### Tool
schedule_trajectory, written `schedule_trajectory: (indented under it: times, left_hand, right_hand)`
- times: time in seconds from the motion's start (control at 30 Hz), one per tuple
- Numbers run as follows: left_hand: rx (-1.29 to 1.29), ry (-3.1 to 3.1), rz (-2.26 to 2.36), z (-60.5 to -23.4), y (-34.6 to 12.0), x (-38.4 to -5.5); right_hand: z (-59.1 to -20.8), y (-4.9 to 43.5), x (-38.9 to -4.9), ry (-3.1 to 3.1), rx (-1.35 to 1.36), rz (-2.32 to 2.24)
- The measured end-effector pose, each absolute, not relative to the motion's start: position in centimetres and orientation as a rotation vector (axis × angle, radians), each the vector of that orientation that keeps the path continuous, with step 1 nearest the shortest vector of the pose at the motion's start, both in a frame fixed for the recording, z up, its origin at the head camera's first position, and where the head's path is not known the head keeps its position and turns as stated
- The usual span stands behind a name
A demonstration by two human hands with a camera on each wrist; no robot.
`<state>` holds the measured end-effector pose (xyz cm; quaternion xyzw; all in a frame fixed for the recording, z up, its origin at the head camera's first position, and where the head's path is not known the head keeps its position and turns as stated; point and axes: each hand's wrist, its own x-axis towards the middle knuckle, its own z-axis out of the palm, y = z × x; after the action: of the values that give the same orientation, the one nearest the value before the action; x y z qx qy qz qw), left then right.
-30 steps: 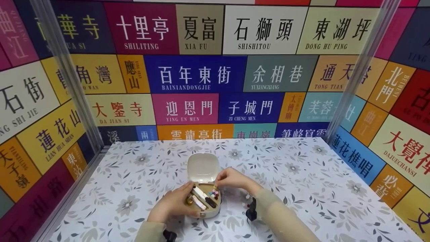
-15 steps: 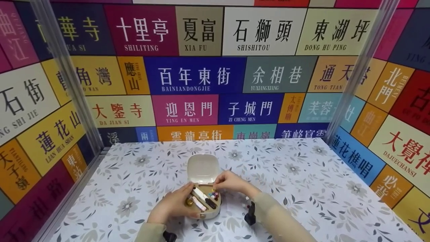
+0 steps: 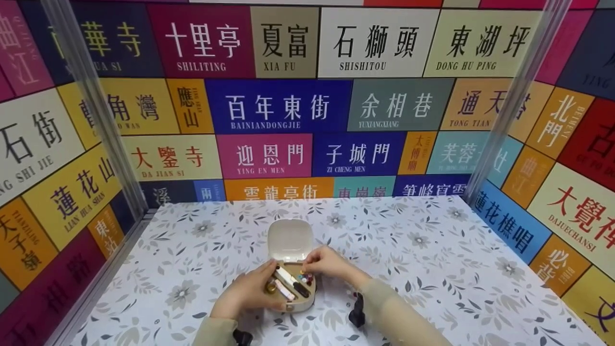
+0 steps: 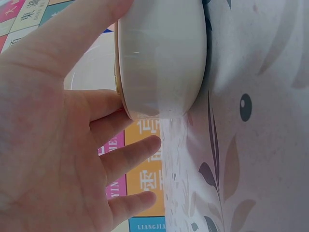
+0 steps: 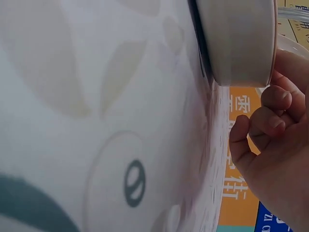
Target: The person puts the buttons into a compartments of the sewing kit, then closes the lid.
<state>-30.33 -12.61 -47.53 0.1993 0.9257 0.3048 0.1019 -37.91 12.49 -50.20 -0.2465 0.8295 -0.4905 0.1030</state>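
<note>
A cream case (image 3: 302,305) stands on the table, its rounded lid (image 3: 290,240) raised at the back. My left hand (image 3: 247,290) holds the case's left side, thumb at the front and index finger at the back; its other fingers spread free in the left wrist view. Inside the tan insert lie a white stick with a dark end (image 3: 294,282), a pale pink stick (image 3: 284,291) and a gold round piece (image 3: 271,288). My right hand (image 3: 329,263) pinches a small yellow piece (image 3: 302,272) over a cluster of small coloured pieces (image 3: 307,278) at the right; its exact kind is too small to tell.
The table (image 3: 408,250) wears a white cloth with grey leaves and flowers. Walls of coloured name signs (image 3: 278,105) enclose it at the back and sides, with clear corner posts (image 3: 499,101). Dark wrist mounts (image 3: 357,310) sit under both sleeves.
My right hand has shifted slightly left and down, bringing the yellow piece closer over the coloured pieces. The left hand and the case have stayed in place.
</note>
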Motion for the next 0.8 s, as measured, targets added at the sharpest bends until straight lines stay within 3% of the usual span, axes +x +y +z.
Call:
schedule_trajectory:
  times: [0.8]
  left_hand:
    - [0.594,2.746,0.909,-47.39,-12.72,-30.05]
  right_hand:
    - [-50.8,12.16,-37.56,2.515,-0.759,-1.469]
